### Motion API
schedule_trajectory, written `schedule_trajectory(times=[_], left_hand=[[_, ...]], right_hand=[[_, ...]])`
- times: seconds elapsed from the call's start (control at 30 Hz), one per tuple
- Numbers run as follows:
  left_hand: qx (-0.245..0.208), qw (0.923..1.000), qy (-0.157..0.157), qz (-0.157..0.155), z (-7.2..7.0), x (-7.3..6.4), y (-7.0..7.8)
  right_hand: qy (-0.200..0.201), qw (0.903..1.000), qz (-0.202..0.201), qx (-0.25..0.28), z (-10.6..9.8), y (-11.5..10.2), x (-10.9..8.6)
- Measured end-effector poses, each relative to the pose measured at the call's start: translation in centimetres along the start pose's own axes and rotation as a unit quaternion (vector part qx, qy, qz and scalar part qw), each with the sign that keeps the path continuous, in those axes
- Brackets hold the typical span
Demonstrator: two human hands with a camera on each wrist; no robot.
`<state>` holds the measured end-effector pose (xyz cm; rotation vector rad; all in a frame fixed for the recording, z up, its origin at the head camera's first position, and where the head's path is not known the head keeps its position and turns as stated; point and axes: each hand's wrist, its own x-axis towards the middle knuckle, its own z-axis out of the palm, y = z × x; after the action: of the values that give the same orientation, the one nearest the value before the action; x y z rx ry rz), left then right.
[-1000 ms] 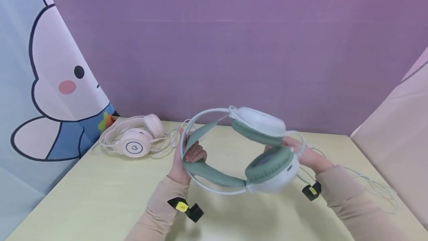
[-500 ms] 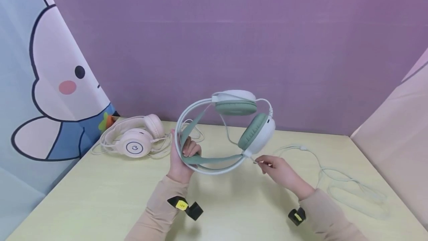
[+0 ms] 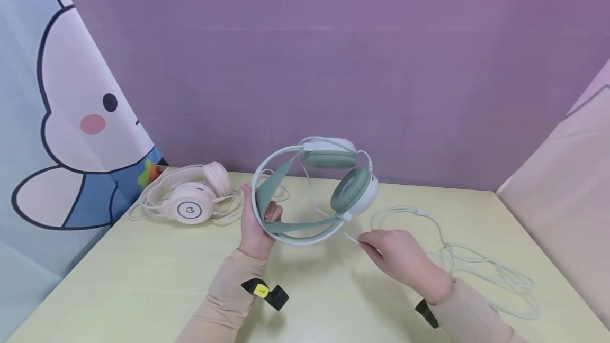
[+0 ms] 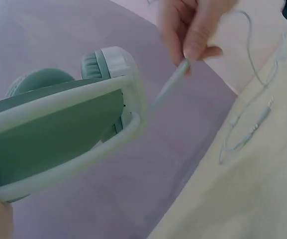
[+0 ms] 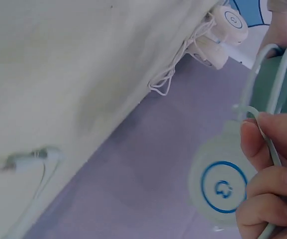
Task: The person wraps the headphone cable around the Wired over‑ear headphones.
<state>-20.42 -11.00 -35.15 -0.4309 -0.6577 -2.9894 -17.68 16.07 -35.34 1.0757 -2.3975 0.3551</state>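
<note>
Item one: green-and-white headphones [image 3: 296, 227], one pair, held up above the table [image 3: 167, 279] between the two hands. I log the long axis as running left to right, the curve of the band to the left, both ear cups toward the right, green pads facing inward.

Item two: left hand [image 3: 256, 234], wrapped around the band at the crown of the curve; I read this as a firm grasp.

Item three: right hand [image 3: 402, 258], pinching a thin pale cord [image 4: 169, 87] between thumb and fingertips. Its other fingers curl loosely about the same cord in the right wrist view. The hand is apart from the cups.

Governing relation, in my judgement: the lower ear cup [image 3: 367, 197] is the part nearest the right hand, just up and to the left of its fingertips, the short run of cord bridging the gap. The upper ear cup [image 3: 330, 145] is farther off. The left hand commands the opposite end.

Item four: loose cable [image 3: 421, 212], on the table, right side, spread in loops.

Item five: pale pink headphones [image 3: 190, 208], lying at the back left, untouched.
</note>
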Motion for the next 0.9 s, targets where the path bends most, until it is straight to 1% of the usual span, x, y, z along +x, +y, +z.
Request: schedule_trajectory(times=[0.17, 0.23, 0.27, 0.3, 0.33, 0.4, 0.43, 0.5, 0.53, 0.6, 0.63, 0.7, 0.8, 0.87, 0.9], left_hand=[[0.077, 0.9968, 0.005, 0.022, 0.0, -0.1, -0.1], [0.115, 0.9924, 0.014, 0.04, 0.1, -0.2, -0.3], [0.135, 0.9893, 0.024, 0.049, 0.1, -0.2, -0.4], [0.159, 0.9848, 0.037, 0.06, 0.2, -0.2, -0.5], [0.186, 0.9786, 0.052, 0.071, 0.3, -0.2, -0.6], [0.243, 0.9627, 0.079, 0.089, 0.4, -0.2, -0.9], [0.265, 0.9552, 0.093, 0.093, 0.5, -0.3, -1.1], [0.303, 0.9416, 0.11, 0.098, 0.7, -0.4, -1.4], [0.317, 0.9359, 0.116, 0.099, 0.7, -0.5, -1.5], [0.333, 0.9298, 0.123, 0.098, 0.6, -0.6, -1.7], [0.339, 0.9275, 0.124, 0.099, 0.6, -0.6, -1.8], [0.349, 0.9235, 0.122, 0.102, 0.6, -0.7, -2.0], [0.356, 0.9212, 0.112, 0.109, 0.6, -0.7, -2.2], [0.36, 0.9201, 0.108, 0.112, 0.6, -0.7, -2.3], [0.361, 0.9197, 0.107, 0.112, 0.7, -0.7, -2.3]], right_hand=[[0.021, 0.9963, -0.066, -0.051, -0.7, -0.3, 0.2], [0.035, 0.9924, -0.093, -0.073, -1.1, -0.4, 0.3], [0.046, 0.9896, -0.106, -0.087, -1.3, -0.4, 0.3], [0.06, 0.9859, -0.12, -0.1, -1.5, -0.4, 0.4], [0.075, 0.9818, -0.133, -0.112, -1.7, -0.4, 0.4], [0.108, 0.9719, -0.16, -0.135, -2.1, -0.3, 0.7], [0.125, 0.9664, -0.172, -0.145, -2.4, -0.2, 0.8], [0.152, 0.9564, -0.193, -0.158, -2.8, -0.2, 1.1], [0.162, 0.952, -0.203, -0.162, -2.9, -0.1, 1.3], [0.181, 0.9445, -0.215, -0.17, -3.3, -0.1, 1.6], [0.192, 0.9421, -0.216, -0.17, -3.5, -0.1, 1.7], [0.209, 0.9405, -0.202, -0.175, -3.9, 0.0, 1.9], [0.231, 0.9424, -0.16, -0.181, -4.6, 0.4, 1.9], [0.221, 0.9463, -0.13, -0.197, -5.2, 0.8, 1.8], [0.206, 0.9507, -0.121, -0.197, -5.4, 1.1, 1.7]])
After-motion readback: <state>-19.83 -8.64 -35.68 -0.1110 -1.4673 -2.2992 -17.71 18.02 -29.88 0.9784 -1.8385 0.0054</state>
